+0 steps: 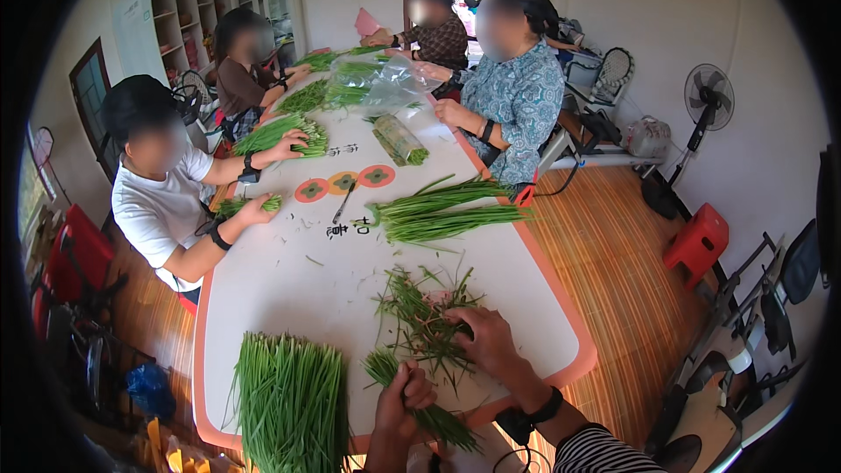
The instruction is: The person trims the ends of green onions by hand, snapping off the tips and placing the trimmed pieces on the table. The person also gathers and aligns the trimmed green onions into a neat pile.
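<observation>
My left hand (406,394) is closed around a bunch of green stalks (447,426), which look like garlic chives, near the table's front edge. My right hand (483,341) is at a loose heap of trimmed stalks and scraps (420,305); its fingers are bent at the heap's right side, and whether they pinch a piece is unclear. To the left lies a large, neatly aligned pile of the same stalks (292,394), hanging over the near edge. Farther up the table, more long stalks (447,210) lie sideways, with a pen (343,202) left of them.
The table (263,289) has an orange rim. Beyond lie a wrapped bundle (399,139), a clear plastic bag (394,82) and more green heaps (282,133). Co-workers sit on both sides, one at left holding stalks (263,202). A red stool (698,243) and a fan (709,97) stand at right.
</observation>
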Available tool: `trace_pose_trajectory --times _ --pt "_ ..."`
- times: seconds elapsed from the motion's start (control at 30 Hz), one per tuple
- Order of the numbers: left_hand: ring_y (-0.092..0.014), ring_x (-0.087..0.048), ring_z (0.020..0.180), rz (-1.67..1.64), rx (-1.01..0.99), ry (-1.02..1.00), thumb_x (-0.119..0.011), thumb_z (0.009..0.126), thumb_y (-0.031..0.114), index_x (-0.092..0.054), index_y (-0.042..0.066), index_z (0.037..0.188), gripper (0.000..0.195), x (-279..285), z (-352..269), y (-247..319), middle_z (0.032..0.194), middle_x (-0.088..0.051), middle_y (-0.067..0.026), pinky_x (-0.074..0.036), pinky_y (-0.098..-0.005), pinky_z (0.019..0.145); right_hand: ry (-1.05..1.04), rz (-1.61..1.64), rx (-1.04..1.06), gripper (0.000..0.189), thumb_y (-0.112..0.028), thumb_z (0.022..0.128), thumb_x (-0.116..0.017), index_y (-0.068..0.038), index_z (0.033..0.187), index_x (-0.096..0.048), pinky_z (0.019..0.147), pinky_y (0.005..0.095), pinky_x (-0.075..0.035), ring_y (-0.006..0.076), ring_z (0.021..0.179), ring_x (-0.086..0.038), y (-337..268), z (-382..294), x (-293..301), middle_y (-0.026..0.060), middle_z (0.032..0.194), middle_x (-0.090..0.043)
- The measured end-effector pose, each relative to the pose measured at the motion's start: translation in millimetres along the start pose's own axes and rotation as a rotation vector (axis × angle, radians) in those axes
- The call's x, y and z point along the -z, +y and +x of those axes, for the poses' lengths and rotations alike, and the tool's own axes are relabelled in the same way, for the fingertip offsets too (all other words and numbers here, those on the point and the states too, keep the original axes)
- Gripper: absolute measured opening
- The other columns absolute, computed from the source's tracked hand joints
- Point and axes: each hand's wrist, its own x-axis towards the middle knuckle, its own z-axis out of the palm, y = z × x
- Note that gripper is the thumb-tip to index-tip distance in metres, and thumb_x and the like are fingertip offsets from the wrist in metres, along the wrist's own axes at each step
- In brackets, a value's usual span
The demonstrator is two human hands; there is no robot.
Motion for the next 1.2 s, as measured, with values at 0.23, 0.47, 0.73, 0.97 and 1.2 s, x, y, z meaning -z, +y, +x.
trace_pose_trajectory --times 0.23,0.47,0.73,0.97,1.2 --pt "-0.004 -0.024 0.048 0.005 -0.027 -0.034 -0.04 0.101 0.029 -0.056 0.013 0.098 0.023 0 0 -1 0.062 -0.032 0.0066 -0.025 -0.0208 0.048 0.125 0.327 -0.181 0.035 0.008 0.076 -0.06 -0.003 0.109 -0.063 0.068 0.0248 -0.051 0.0132 0.079 -0.065 -3 5 7 0.0081 0.094 -0.068" --pt "-0.005 -0.025 0.048 -0.039 -0.056 -0.118 -0.042 0.1 0.028 -0.055 0.012 0.099 0.021 7 1 0 0.062 -0.033 0.0054 -0.026 -0.0213 0.048 0.11 0.278 -0.069 0.034 -0.001 0.076 -0.065 -0.007 0.11 -0.061 0.069 0.0321 -0.052 0.0231 0.083 -0.066 -13 -3 6 0.009 0.096 -0.067" --pt "-0.004 -0.026 0.047 -0.048 -0.062 -0.156 -0.042 0.101 0.028 -0.055 0.013 0.1 0.02 13 6 0 0.062 -0.033 0.006 -0.027 -0.0212 0.048 0.041 -0.067 -0.026 0.039 -0.011 0.073 -0.071 -0.011 0.111 -0.06 0.074 0.0382 -0.051 0.0317 0.086 -0.063 -6 -9 -6 0.0108 0.094 -0.065" --pt "-0.005 -0.027 0.049 -0.067 -0.049 -0.152 -0.045 0.1 0.028 -0.055 0.011 0.104 0.021 17 8 0 0.063 -0.035 0.0048 -0.027 -0.0224 0.05 0.065 0.338 -0.274 0.027 -0.005 0.078 -0.067 -0.005 0.105 -0.064 0.065 0.0272 -0.049 0.0148 0.068 -0.06 -4 -3 10 0.0086 0.081 -0.066" --pt "-0.004 -0.026 0.048 -0.065 -0.069 -0.109 -0.044 0.1 0.028 -0.053 0.011 0.099 0.019 3 7 1 0.062 -0.034 0.0061 -0.026 -0.0214 0.048 0.156 0.722 -0.283 0.023 -0.001 0.087 -0.061 0.0 0.11 -0.062 0.07 0.0225 -0.046 0.0061 0.077 -0.056 -28 7 31 0.0025 0.084 -0.066"
